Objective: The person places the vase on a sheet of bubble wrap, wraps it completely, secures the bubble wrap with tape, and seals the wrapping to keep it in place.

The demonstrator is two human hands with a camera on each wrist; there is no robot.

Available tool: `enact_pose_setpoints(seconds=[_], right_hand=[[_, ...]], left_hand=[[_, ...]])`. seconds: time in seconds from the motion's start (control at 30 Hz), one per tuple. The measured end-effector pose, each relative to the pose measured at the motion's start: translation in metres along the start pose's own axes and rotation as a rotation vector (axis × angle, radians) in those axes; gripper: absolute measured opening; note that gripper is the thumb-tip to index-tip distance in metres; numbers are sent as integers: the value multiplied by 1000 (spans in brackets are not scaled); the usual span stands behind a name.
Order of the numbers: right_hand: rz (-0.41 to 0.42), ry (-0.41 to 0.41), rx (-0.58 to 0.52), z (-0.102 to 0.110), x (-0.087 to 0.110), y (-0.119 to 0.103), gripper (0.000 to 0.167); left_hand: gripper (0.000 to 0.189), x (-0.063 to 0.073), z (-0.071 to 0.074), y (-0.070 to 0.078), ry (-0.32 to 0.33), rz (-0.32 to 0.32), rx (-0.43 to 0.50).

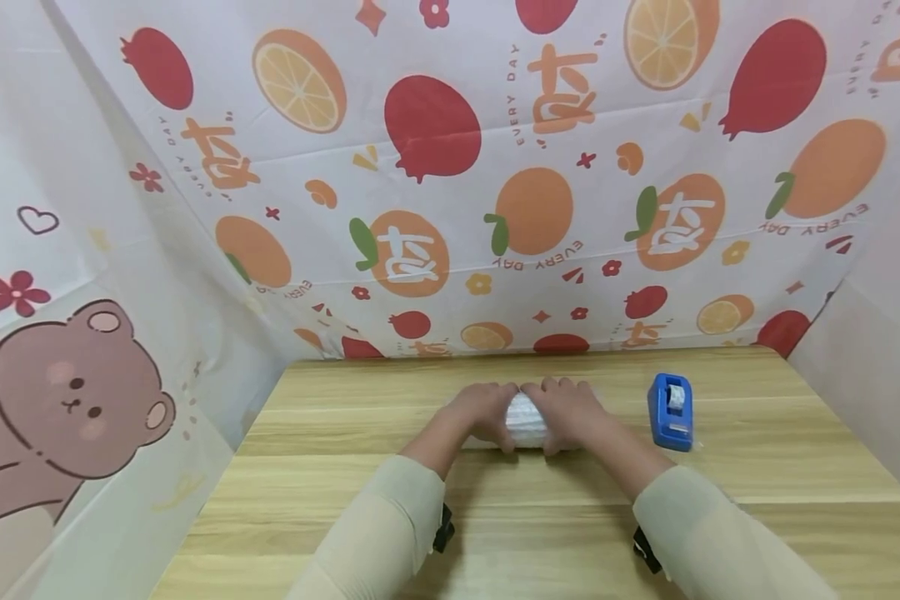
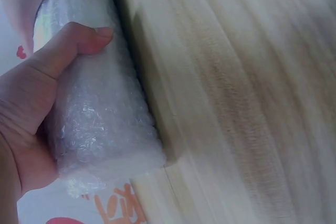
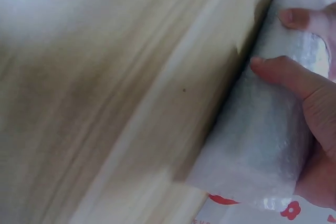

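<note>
A roll wrapped in clear bubble wrap (image 1: 526, 422) lies sideways on the wooden table, toward its far edge. My left hand (image 1: 486, 413) grips its left half and my right hand (image 1: 567, 413) its right half, close together near the middle. In the left wrist view, the left thumb lies across the near side of the bubble wrap roll (image 2: 105, 108). From the right wrist, the right thumb presses the same roll (image 3: 257, 129), with the left thumb a short way beyond. What is inside the wrap cannot be made out.
A blue tape dispenser (image 1: 672, 414) stands on the table (image 1: 570, 533) to the right of the hands. A fruit-printed cloth (image 1: 465, 208) hangs behind the table's far edge. Another cloth with a printed bear (image 1: 82, 392) hangs on the left.
</note>
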State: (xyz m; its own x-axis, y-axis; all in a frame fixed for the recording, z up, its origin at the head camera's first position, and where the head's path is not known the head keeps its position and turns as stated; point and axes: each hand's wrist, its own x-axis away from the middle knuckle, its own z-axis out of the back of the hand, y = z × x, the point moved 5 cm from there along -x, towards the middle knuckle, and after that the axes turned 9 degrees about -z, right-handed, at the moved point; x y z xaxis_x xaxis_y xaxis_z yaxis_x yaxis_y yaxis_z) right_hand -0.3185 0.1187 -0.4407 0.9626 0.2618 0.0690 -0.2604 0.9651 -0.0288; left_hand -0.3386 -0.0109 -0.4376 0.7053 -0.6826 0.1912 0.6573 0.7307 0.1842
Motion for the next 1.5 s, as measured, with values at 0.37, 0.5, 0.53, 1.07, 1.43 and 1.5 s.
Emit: enact_pose_setpoints(seconds=[0.37, 0.5, 0.53, 1.07, 1.43, 1.5], right_hand=[[123, 214, 109, -5, 12, -7, 100], [133, 237, 125, -6, 13, -7, 100], [135, 239, 128, -6, 13, -8, 99], [126, 199, 57, -4, 2, -7, 94], [103, 112, 13, -2, -2, -8, 101], [84, 77, 2, -2, -4, -7, 101]], left_hand=[[83, 3, 1, -7, -118, 45, 176], [77, 2, 1, -8, -144, 7, 235], [76, 2, 1, -9, -155, -1, 254], [62, 1, 0, -17, -183, 6, 376], [91, 16, -4, -7, 57, 22, 96], [96, 18, -6, -5, 93, 38, 1]])
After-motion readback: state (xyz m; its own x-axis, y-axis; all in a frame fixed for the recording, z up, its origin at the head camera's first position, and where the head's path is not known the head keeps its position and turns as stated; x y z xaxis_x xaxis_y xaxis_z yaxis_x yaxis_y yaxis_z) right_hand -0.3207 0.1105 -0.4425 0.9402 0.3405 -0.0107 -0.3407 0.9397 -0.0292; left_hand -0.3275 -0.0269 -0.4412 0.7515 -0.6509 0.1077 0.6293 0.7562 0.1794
